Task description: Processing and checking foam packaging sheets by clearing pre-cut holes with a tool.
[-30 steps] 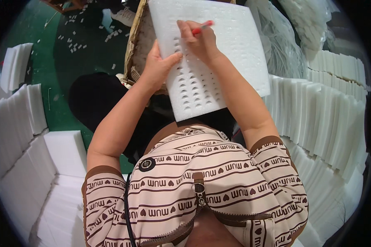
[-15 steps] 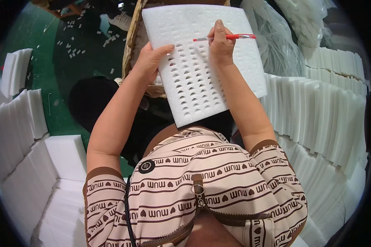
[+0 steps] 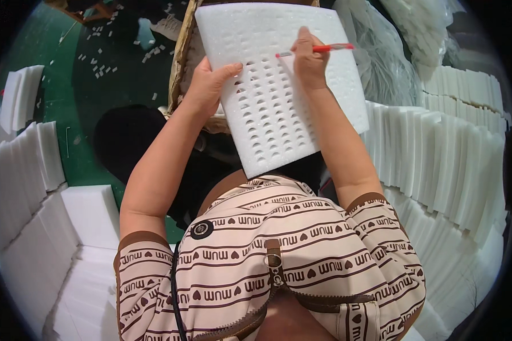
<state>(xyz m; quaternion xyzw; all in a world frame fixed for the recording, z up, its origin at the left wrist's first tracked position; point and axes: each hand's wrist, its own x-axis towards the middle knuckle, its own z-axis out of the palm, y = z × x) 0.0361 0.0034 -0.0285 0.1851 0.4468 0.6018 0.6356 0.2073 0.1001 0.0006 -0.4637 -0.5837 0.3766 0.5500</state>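
A white foam sheet (image 3: 244, 131) with rows of small half-round cut-outs lies tilted in front of me. My left hand (image 3: 212, 80) grips its left edge, thumb on top and the other fingers mostly hidden beneath. Over the upper right part of the sheet, my right hand (image 3: 311, 59) is closed around a red pen (image 3: 327, 48). The pen's red tip points left, towards the rows of cut-outs. Cut-outs in the near left rows look opened, while those at the far and right side still appear filled with foam.
A cardboard box (image 3: 179, 62) stands under the sheet's far end. Stacked white foam sheets rise on the right (image 3: 432, 165) and left (image 3: 25, 165). Clear plastic bags (image 3: 381, 62) lie at the far right. Small white foam bits (image 3: 102, 69) are scattered over the green floor (image 3: 68, 108).
My right hand and the pen have shifted slightly to the right over the sheet. My left hand keeps its grip on the edge.
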